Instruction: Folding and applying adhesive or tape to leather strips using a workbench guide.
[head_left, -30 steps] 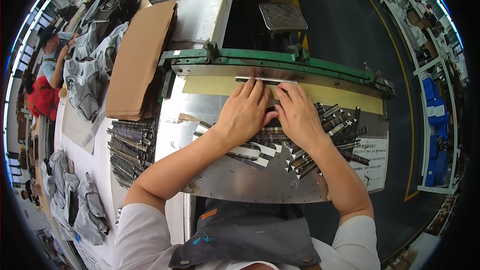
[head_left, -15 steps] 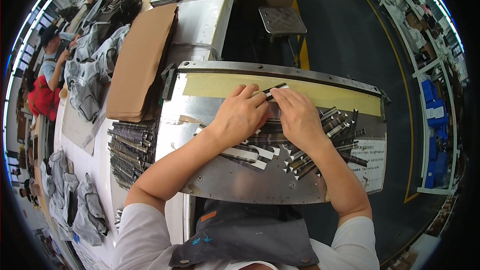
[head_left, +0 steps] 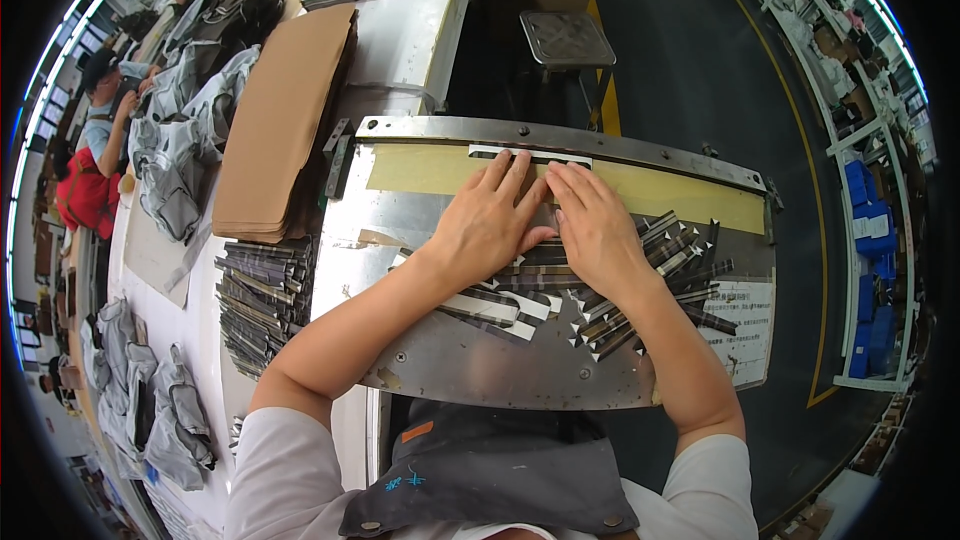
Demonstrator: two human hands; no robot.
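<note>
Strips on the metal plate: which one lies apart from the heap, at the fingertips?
The white strip lying flat on the tan band, by the left hand and right hand; the others are piled nearer the person.

Two hands: left hand point(head_left: 487, 225) and right hand point(head_left: 597, 227), side by side, flat on one metal plate point(head_left: 500, 365). One white strip point(head_left: 530, 153) at their fingertips, on one yellow band point(head_left: 700, 202). Striped strips point(head_left: 675, 260) under and beside the right hand: too many to count. One cardboard stack point(head_left: 280, 125) left of the left hand.
</note>
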